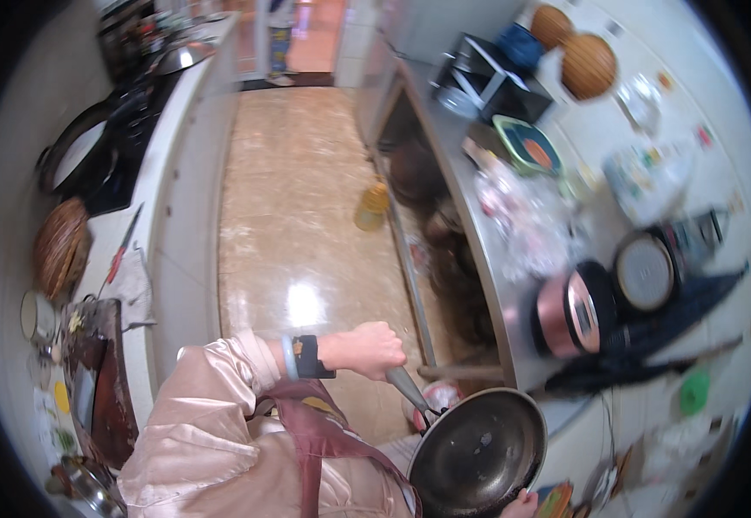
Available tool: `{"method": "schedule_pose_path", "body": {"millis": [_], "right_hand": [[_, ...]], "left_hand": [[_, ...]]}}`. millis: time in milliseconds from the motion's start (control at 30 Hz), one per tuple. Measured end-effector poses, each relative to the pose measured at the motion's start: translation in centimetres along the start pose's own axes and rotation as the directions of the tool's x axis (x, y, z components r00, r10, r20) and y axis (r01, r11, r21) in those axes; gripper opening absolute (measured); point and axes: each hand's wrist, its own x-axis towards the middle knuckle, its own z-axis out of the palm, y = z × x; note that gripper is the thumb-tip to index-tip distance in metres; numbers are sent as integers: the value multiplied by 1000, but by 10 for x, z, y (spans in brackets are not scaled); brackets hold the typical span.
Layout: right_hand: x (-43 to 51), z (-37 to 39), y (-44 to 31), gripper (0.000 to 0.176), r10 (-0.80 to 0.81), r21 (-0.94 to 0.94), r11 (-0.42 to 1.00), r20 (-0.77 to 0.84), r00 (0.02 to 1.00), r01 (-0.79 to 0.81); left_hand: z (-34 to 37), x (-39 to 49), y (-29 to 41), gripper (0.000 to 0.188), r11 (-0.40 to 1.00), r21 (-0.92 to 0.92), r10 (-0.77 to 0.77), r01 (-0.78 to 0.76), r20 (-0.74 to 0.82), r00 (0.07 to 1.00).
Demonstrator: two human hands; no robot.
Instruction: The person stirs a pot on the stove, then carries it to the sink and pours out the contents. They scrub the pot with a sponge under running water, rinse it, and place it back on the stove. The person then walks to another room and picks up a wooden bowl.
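Note:
My left hand (369,351) is closed around the grey handle of a dark frying pan (469,447), with a bracelet and a black band on its wrist. The pan is tilted, its inside facing up, and pale spots and worn patches mark the cooking surface. At the pan's lower right rim, the fingers of my right hand (522,505) grip the edge; most of that hand is cut off by the picture's bottom. A red and white container (440,395) shows partly behind the pan.
On the left counter lie a red-handled knife (124,245), a cloth (134,288) and a cleaver (84,398) on a dark cutting board (115,414). A pink rice cooker (563,314) stands on the right metal counter. An oil bottle (372,207) stands on the floor; a person (280,42) stands at the doorway.

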Motion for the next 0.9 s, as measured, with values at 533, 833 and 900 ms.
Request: {"method": "schedule_pose_path", "body": {"millis": [533,833,900], "right_hand": [[121,114,-557,38,-781,335,609,93,618,719],[81,164,-907,25,-961,515,239,2,278,823],[55,159,-974,22,-972,669,133,-57,228,732]], "left_hand": [[-73,-226,-132,21,707,-130,-693,696,-328,642],[-86,-281,-206,19,361,-211,-860,908,-452,236],[-94,-285,-216,21,255,-210,-892,944,-429,146]]}}
